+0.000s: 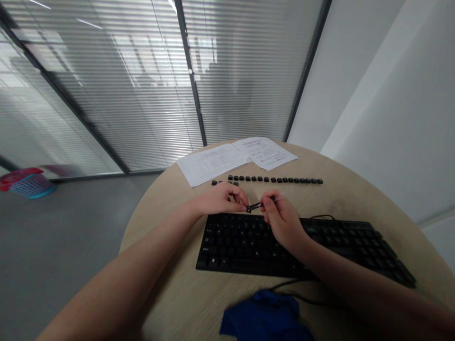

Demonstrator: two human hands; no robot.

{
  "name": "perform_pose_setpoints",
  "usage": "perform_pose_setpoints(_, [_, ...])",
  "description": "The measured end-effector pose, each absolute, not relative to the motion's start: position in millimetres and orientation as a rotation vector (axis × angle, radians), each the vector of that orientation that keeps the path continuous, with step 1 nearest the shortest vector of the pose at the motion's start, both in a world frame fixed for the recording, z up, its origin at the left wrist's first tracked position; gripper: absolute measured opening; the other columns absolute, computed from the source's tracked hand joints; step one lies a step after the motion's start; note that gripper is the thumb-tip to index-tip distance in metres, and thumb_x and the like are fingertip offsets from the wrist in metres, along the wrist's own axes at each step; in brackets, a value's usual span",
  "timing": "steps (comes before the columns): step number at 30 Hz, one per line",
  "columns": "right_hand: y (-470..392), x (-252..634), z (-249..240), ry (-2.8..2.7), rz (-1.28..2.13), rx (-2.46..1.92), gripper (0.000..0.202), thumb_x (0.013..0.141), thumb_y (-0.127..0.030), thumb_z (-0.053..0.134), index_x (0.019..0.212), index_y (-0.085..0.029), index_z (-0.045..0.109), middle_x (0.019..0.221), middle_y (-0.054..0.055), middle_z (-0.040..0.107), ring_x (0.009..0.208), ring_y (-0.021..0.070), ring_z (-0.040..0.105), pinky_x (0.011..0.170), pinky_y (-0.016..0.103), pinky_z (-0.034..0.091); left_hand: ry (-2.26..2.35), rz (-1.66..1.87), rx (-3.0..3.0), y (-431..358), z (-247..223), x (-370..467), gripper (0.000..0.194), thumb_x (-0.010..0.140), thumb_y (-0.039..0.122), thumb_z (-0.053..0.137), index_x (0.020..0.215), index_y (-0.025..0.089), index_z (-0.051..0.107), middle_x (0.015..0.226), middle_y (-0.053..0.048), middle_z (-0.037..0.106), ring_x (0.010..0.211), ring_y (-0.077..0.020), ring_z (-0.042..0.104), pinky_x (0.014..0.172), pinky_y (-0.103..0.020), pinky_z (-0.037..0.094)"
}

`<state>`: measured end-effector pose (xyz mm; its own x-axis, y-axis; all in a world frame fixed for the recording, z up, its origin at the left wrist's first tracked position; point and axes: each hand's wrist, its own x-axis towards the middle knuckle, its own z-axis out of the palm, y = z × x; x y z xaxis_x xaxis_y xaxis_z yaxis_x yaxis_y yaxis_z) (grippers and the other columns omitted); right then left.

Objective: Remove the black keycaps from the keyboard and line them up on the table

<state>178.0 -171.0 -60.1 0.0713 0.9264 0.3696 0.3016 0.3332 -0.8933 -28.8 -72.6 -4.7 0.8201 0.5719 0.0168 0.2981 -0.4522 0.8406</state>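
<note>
My left hand (227,198), fingers nearly closed, pinches a small black keycap (249,209) just above the keyboard's (241,241) back edge. My right hand (280,218) is closed around a dark tool (261,204) reaching it. Bare tabletop (170,199) lies left of my left hand; beyond both hands runs a keycap row (273,179).
</note>
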Motion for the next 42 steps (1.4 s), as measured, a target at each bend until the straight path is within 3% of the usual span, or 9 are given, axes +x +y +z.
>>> perform_pose_setpoints(9, [-176.5,175.3,-51.3,-1.621,0.544,-1.212,0.024,0.104,-0.04,0.046,0.091,-0.023,0.057,0.064,-0.003,0.055,0.058,0.0171,0.056,0.06,0.03,0.041,0.582,0.349,2.165,-76.3,-2.3,-27.0,0.017,0.079,0.029,0.075,0.091,0.017,0.076,0.069,0.002,0.066,0.064,-0.0117,0.058,0.059,-0.024,0.043])
perform_pose_setpoints(15, [-177.8,174.2,-46.1,-1.61,0.514,-1.25,0.029,0.104,-0.043,0.045,0.085,-0.023,0.055,0.062,-0.002,0.055,0.056,0.0174,0.055,0.058,0.03,0.039,0.602,0.374,2.149,-63.3,-5.7,-37.9,0.02,0.081,0.032,0.072,0.094,0.017,0.074,0.068,0.003,0.063,0.06,-0.0103,0.054,0.056,-0.023,0.04])
perform_pose_setpoints(21, [-176.3,173.1,-46.2,-1.553,0.575,-1.212,0.031,0.105,-0.047,0.045,0.087,-0.024,0.054,0.063,-0.002,0.054,0.057,0.0177,0.055,0.058,0.03,0.041,0.803,0.632,2.331,-45.3,-11.8,-46.3,0.019,0.083,0.029,0.07,0.098,0.018,0.074,0.088,-0.003,0.075,0.078,-0.0158,0.065,0.074,-0.03,0.051])
perform_pose_setpoints(27, [-176.0,172.3,-46.9,-1.527,0.604,-1.155,0.033,0.105,-0.05,0.045,0.086,-0.024,0.054,0.063,-0.002,0.053,0.059,0.0184,0.055,0.057,0.029,0.043,0.944,0.63,2.693,-28.9,-14.2,-29.6,0.018,0.088,0.028,0.067,0.103,0.021,0.075,0.097,-0.004,0.078,0.091,-0.0203,0.069,0.086,-0.035,0.053])
perform_pose_setpoints(37, [-176.0,171.4,-45.7,-1.521,0.597,-1.121,0.03,0.104,-0.045,0.047,0.086,-0.023,0.056,0.071,0.0,0.062,0.066,0.0191,0.061,0.065,0.03,0.048,1.027,0.536,2.961,-19.9,-37.2,-2.1,0.015,0.085,0.024,0.065,0.095,0.024,0.076,0.09,-0.006,0.075,0.104,-0.0287,0.062,0.116,-0.055,0.031])
perform_pose_setpoints(42, [-175.8,171.7,-46.2,-1.532,0.61,-1.119,0.03,0.104,-0.045,0.048,0.086,-0.023,0.057,0.067,-0.001,0.06,0.062,0.0177,0.058,0.063,0.029,0.047,1.067,0.512,2.971,-17.9,-43.2,-3.8,0.017,0.082,0.023,0.065,0.096,0.026,0.074,0.091,-0.005,0.075,0.108,-0.0296,0.06,0.122,-0.062,0.021])
